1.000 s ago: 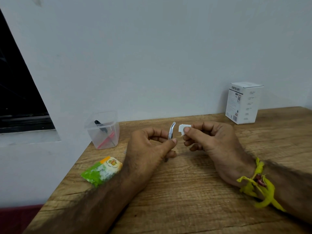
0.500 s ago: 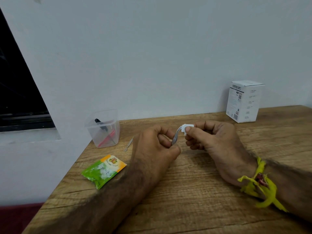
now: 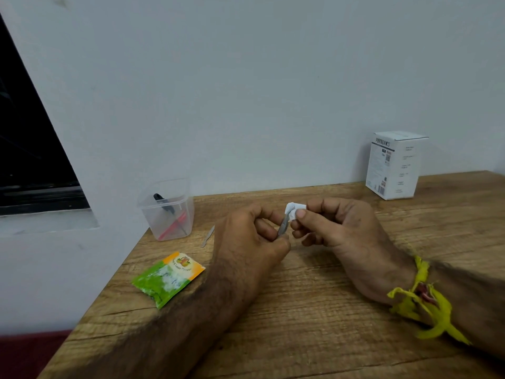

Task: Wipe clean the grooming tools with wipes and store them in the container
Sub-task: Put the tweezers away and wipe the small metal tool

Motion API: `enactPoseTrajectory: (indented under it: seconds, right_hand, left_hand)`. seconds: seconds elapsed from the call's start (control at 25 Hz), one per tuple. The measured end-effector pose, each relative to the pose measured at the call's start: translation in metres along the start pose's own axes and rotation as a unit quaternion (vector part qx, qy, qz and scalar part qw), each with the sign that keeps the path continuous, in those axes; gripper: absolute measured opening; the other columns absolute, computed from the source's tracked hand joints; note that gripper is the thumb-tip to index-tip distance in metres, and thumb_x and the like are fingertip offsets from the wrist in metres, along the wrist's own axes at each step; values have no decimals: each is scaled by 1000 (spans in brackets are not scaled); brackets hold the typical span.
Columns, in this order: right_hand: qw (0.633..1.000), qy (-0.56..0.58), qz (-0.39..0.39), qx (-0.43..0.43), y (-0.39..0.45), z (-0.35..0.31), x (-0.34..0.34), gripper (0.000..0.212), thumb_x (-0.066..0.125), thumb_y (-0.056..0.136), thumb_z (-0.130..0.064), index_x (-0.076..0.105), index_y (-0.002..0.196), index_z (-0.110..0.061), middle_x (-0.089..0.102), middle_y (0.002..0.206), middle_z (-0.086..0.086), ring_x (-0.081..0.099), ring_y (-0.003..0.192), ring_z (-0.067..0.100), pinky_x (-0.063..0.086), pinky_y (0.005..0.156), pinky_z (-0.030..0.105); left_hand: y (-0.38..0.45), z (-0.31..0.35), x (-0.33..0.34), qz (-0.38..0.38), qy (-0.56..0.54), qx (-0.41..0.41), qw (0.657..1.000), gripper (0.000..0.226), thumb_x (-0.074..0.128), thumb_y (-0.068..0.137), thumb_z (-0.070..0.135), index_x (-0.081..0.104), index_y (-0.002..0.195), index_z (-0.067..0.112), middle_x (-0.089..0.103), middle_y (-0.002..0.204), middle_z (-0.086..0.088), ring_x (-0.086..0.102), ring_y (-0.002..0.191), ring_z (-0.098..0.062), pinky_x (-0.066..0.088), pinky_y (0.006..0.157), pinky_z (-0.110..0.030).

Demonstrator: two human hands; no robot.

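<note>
Nearest, at 7 o'clock, wipe sachet (image 3: 169,279). Centre: left hand (image 3: 250,236) pinches a slim metal tool (image 3: 283,224); right hand (image 3: 337,228) pinches a folded wipe (image 3: 293,208) round its tip. At 10 o'clock, container (image 3: 167,212). Risk: the thin tool slipping from the pinch during rubbing.

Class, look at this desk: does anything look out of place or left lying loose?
One thing: a slim metal tool lies loose on the wooden table beside the clear container, not inside it with the stored tools. Otherwise nothing looks spilled or damaged.
</note>
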State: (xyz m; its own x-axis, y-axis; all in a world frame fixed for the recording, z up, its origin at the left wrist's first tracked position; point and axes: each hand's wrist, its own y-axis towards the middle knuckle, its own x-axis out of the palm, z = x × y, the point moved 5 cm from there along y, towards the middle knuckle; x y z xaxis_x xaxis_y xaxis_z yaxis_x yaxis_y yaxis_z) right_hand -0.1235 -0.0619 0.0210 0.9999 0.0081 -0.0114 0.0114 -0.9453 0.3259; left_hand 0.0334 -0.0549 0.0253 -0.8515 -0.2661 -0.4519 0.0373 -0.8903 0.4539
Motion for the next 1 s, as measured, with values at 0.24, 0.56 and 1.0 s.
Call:
enactPoseTrajectory:
  seconds: [0.24,0.56,1.0]
  right_hand:
    - [1000,-17,2,6,-2,1,1,9,69,89,-7,77,86,-6,75,74,11,68,66,14,55,62,24]
    - [999,-30,-13,14,-2,3,5,13,68,91,-9,77,83,-8,75,74,10,67,67,13,52,61,24]
    - [993,-96,-66,-5,-4,-1,9,16,65,93,-11,76,82,-9,74,75,7,67,68,12,53,62,21]
  left_hand:
    - [0,2,0,11,-19,16,1000,29,85,73,10,70,91,28,72,63,3,69,55,-9,61,62,-37]
    - [-1,8,-2,33,-7,66,997,40,84,74,13,65,103,32,71,64,11,64,50,-2,58,59,-28]
    - [0,4,-1,34,27,90,995,31,81,76,10,72,103,25,69,62,8,63,54,-3,55,59,-23]
